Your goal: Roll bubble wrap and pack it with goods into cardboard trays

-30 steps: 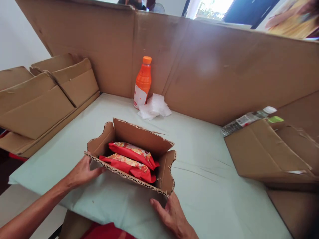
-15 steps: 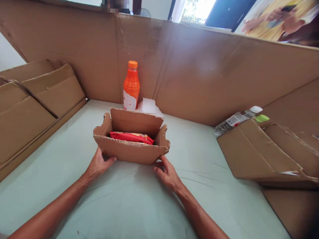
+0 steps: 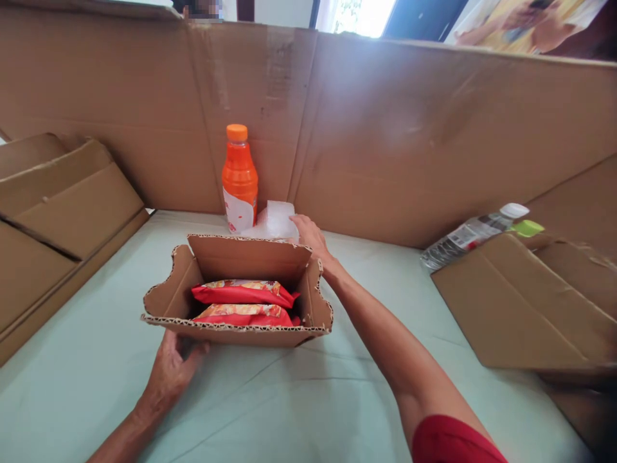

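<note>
An open cardboard box [image 3: 250, 257] sits in front of me with two red snack packets [image 3: 243, 292] lying inside. My left hand [image 3: 173, 370] is at the box's lower left front corner, thumb spread from the fingers, whose tips are partly hidden by the cardboard. Past the box's right side reaches my right hand [image 3: 312, 236]. Its fingers stretch to the right edge of a white foam piece [image 3: 279, 220]; the thumb is hidden. Left of the foam stands an orange drink bottle [image 3: 240, 180] with an orange cap.
A tall cardboard wall [image 3: 385, 141] runs across the back. Cardboard boxes [image 3: 72, 199] stand at left. On the right, a clear plastic bottle [image 3: 470, 236] leans by another box [image 3: 511, 302]. A pale green surface [image 3: 270, 411] lies beneath. Another person's hands [image 3: 525, 22] show beyond the wall.
My right hand has left the box's front right corner and moved forward to the foam. My left hand stays near the front left corner. The view now shows more of the box's inside.
</note>
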### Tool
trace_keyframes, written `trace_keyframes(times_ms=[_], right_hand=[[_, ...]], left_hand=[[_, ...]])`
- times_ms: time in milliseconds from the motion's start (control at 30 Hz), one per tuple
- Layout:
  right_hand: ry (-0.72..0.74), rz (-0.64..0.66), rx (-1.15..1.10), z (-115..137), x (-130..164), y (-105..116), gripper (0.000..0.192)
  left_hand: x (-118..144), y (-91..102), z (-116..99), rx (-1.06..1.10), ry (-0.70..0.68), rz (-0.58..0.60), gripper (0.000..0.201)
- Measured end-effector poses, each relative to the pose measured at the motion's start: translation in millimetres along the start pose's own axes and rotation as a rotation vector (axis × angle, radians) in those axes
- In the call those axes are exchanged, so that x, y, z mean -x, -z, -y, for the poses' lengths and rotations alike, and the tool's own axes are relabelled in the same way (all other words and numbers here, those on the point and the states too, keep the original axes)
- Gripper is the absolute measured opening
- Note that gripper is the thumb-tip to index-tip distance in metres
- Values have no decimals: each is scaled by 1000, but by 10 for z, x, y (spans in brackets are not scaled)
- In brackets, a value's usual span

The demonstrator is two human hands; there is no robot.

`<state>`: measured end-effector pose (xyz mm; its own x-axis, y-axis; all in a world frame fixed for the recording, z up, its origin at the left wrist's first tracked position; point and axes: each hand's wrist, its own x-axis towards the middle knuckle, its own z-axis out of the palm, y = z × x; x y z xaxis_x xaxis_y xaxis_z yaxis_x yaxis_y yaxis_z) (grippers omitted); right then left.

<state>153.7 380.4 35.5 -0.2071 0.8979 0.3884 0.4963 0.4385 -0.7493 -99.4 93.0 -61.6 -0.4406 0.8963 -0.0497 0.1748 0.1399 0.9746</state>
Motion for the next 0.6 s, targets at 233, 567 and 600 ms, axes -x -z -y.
trace_keyframes(times_ms=[233,567,600], right_hand=[[-231,-305,-229,-183,0,110,15],[-680,-354,-559,25,1972,810,41],[-736,-286,-590,144,2234,842,45]], left_hand=[[-16,15,63,27,-23,-14,68],[-46,20,-48,-3,-74,-40,63],[-43,19,-73,-4,-76,-42,63]])
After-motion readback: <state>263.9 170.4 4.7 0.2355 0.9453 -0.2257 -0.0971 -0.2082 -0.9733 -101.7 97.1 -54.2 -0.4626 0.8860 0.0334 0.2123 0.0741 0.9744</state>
